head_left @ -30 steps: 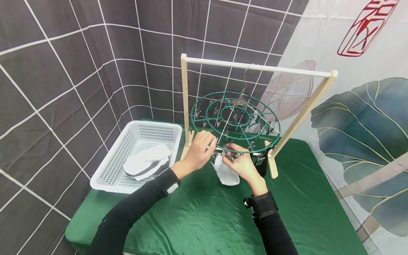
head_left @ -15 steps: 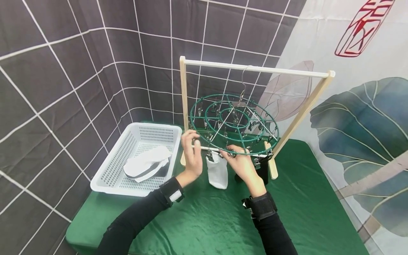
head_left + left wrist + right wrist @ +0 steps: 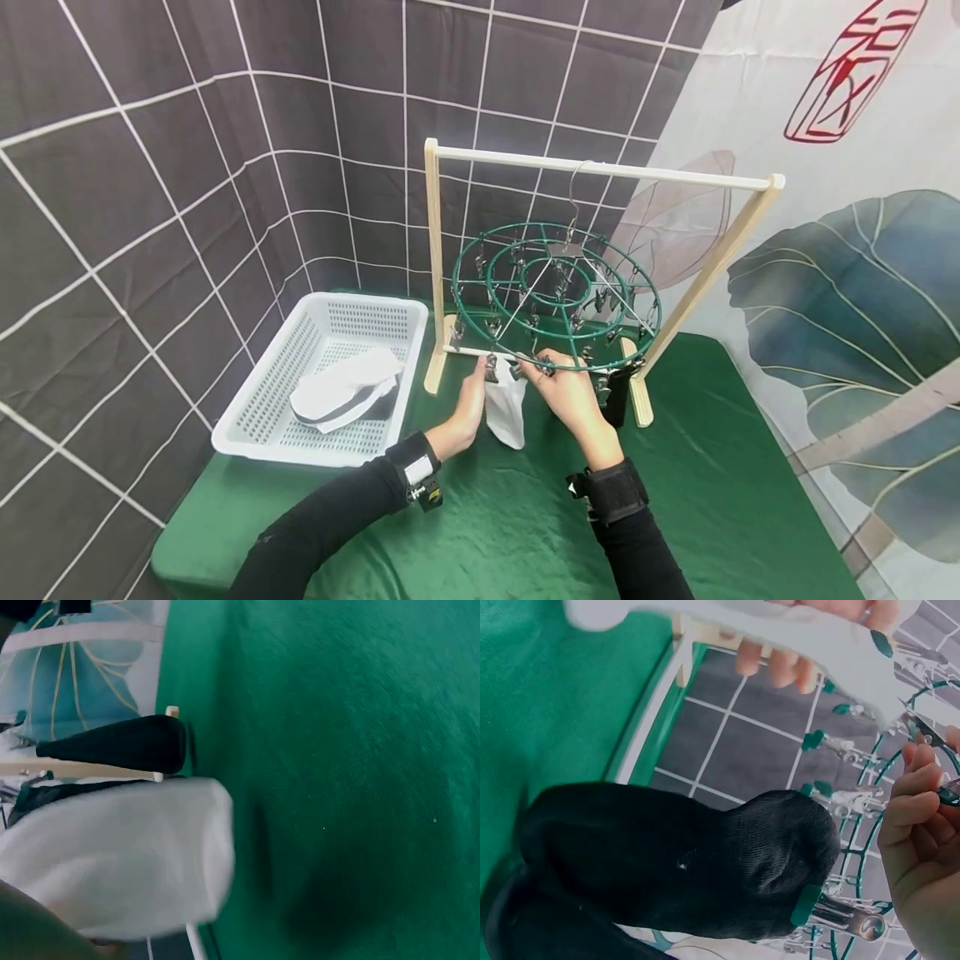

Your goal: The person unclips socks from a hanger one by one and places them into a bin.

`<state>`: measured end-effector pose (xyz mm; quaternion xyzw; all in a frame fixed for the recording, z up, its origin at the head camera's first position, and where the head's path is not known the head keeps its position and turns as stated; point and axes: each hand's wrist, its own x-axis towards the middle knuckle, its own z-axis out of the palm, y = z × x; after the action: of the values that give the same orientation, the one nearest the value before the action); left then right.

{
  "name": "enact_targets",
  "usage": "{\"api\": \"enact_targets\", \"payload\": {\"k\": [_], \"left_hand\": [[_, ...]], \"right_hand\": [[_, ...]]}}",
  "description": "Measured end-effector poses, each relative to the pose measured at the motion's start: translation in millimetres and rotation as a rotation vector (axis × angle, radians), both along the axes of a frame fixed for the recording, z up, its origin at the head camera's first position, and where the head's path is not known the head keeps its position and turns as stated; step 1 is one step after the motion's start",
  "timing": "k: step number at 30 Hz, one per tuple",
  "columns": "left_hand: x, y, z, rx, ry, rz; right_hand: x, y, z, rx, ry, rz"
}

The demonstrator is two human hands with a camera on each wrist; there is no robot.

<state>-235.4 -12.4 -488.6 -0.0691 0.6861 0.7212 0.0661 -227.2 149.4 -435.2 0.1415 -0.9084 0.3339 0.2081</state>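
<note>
A white sock [image 3: 506, 408] hangs by a metal clip from the front of a green round clip hanger [image 3: 517, 333]. At the sock's upper left edge my left hand [image 3: 463, 417] holds the cloth, and its fingers [image 3: 784, 667] show behind the sock in the right wrist view. My right hand [image 3: 566, 396] pinches a metal clip [image 3: 922, 729] at the sock's other top corner, under the hanger's front rim. Black socks [image 3: 667, 859] hang from green-tipped clips to the right, partly hidden behind my right hand in the head view.
A wooden rack [image 3: 600, 169] carries the hanger by its hook. To the left stands a white perforated basket [image 3: 251, 417] with white cloth items [image 3: 341, 387] in it. Several other clips dangle from the rings. A green cloth [image 3: 480, 533] covers the table.
My left hand first moved off the sock's top to the left with fingers spread, then came back in to the sock's left edge. My right hand stayed by the front rim.
</note>
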Motion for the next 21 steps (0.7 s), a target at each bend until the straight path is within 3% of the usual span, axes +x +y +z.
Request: {"api": "enact_targets", "payload": {"k": [6,11,17,21], "left_hand": [[6.9,-1.0,3.0,-0.195,0.211,0.002],[9.2,-2.9,5.1,-0.235,0.346,-0.051],[5.6,-3.6,7.2,-0.277,0.395,-0.046],[0.9,-7.1,10.0,-0.330,0.396,-0.088]], "right_hand": [[0.1,4.6,-3.9,0.029,0.073,-0.063],[1.3,5.9,-4.6,0.000,0.057,-0.090],[0.7,6.1,-4.0,-0.007,0.071,-0.061],[-0.1,6.6,-4.7,-0.026,0.083,-0.038]]}}
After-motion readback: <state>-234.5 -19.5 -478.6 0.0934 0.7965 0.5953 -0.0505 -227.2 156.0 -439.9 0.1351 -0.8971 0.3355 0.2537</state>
